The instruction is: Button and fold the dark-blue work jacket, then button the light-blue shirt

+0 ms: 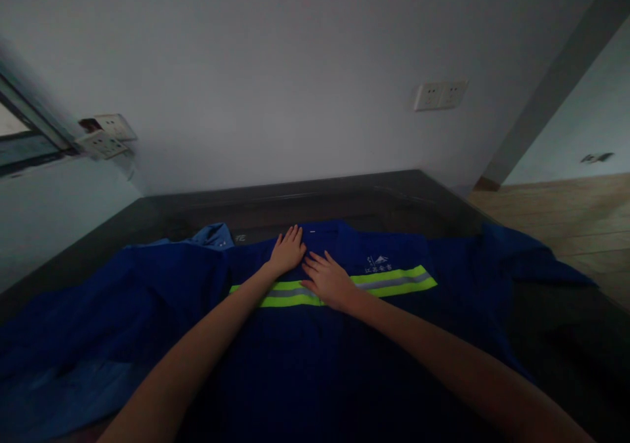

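A dark blue work jacket (315,344) lies spread out, front side up, with its collar toward the wall. Across its chest runs a yellow-green reflective stripe (394,281) with a grey band, and a white logo with lettering (378,264) sits above the stripe on the right. My left hand (288,251) rests flat near the collar, fingers stretched out. Just to its right and slightly lower, my right hand (329,279) lies on the jacket's front, fingers extended and partly over the stripe. The lower part of the jacket is in deep shadow.
Under the jacket is a dark tabletop (295,190) against a pale wall (275,88). Lighter blue cloth (63,400) shows at the left. Wall sockets (441,95) are at the right, and a socket strip (102,144) is at the left. Wooden flooring (556,213) shows at the right.
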A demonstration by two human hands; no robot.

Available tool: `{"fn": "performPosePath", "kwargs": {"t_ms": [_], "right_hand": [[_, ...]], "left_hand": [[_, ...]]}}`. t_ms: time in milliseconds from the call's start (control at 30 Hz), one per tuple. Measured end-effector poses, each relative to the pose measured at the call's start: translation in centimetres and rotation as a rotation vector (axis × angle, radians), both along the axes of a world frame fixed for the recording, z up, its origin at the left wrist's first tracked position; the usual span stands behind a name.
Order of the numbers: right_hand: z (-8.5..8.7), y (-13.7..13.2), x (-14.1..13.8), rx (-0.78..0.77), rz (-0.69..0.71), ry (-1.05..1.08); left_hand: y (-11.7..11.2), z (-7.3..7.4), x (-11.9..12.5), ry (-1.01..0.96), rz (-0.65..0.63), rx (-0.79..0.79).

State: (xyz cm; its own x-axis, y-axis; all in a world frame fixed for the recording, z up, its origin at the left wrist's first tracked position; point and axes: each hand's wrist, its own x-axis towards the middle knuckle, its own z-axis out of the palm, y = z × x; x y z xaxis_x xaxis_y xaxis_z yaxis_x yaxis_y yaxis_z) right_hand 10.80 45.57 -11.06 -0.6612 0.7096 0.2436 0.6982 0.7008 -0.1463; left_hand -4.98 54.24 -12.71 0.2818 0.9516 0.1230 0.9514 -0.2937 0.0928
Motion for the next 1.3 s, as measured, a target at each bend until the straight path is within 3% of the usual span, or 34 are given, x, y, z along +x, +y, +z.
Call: {"fn": "performPosePath", "kwargs": {"t_ms": [200,333,400,533,633,833,1067,1167,1300], "right_hand": [[0.4,-0.3,0.0,-0.048,-0.005,0.044],[1.7,0.2,0.4,-0.129,-0.010,0.082],[2.9,1.3,1.6,-0.141,-0.085,0.180],[4.6,4.6,5.4,-0.041,-0.385,0.402],[3.7,6.4,7.2,-0.038,-0.535,0.342],[0.1,7.6,4.6,-0.034,-0.480,0.112],[-2.2,8.2,3.4,-0.061,-0.510,0.051],[-2.5,8.0,3.7,-0.056,-0.495,0.063],[-1.5,7.6,3.8,-0.042,-0.456,0.156]], "left_hand": [[-0.3,-0.4,0.4,-0.035,0.057,0.027],[-0.2,-0.4,0.4,-0.106,0.057,0.049],[0.0,-0.2,0.0,-0.191,0.061,0.074],[0.1,0.4,-1.1,-0.322,0.073,0.129],[-0.5,0.7,-0.9,-0.283,0.063,0.109],[-2.0,0.3,1.1,-0.132,0.097,0.075],[-2.7,-0.2,1.1,-0.027,0.092,0.048],[-2.9,0.2,1.1,-0.009,0.102,0.062],[-3.7,1.4,1.7,-0.011,0.055,0.148]]}}
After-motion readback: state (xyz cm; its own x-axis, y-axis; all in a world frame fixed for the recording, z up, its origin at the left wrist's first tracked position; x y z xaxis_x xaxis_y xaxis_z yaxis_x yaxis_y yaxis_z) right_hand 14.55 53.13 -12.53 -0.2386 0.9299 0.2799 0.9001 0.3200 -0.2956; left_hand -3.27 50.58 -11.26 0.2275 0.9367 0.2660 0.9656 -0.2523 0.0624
